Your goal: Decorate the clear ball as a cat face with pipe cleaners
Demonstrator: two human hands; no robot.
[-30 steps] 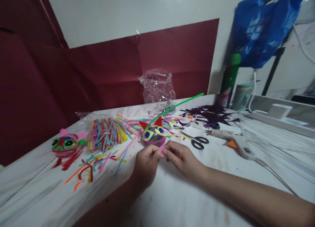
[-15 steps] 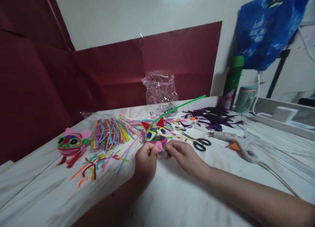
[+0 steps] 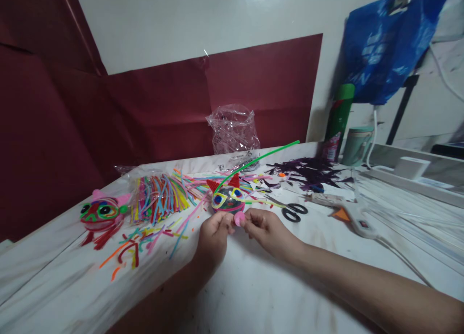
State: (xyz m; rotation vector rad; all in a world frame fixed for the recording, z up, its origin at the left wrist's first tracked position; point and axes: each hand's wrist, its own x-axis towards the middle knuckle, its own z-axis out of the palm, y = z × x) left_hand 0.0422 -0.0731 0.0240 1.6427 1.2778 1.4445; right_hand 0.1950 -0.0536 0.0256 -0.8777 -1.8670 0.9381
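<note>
Pink curled piece (image 3: 239,218), small and roundish, is pinched between the fingertips of both hands just above the white table (image 3: 275,295). It sits directly in front of the striped ball face (image 3: 227,201), which has red ears and a long green pipe cleaner (image 3: 261,156) rising from it. The left hand (image 3: 213,233) has thumb and forefinger closed on the piece's left edge. The right hand (image 3: 267,230) has its fingertips closed on the right edge, with the other fingers tucked in. The work in hand looks like shaping or rolling this little piece between the two pinches. Judging by its size, handling it calls for a light, steady fingertip hold and very small movements, the more so with the ball face so close behind. The fingertips cover much of the piece, so its material and full outline are hard to make out, and whether it touches the ball cannot be told. The ball's lower front is hidden behind the hands. Scissors (image 3: 294,211) and a glue gun (image 3: 357,219) lie to the right, and a packet of coloured pipe cleaners (image 3: 157,198) lies to the left.
</note>
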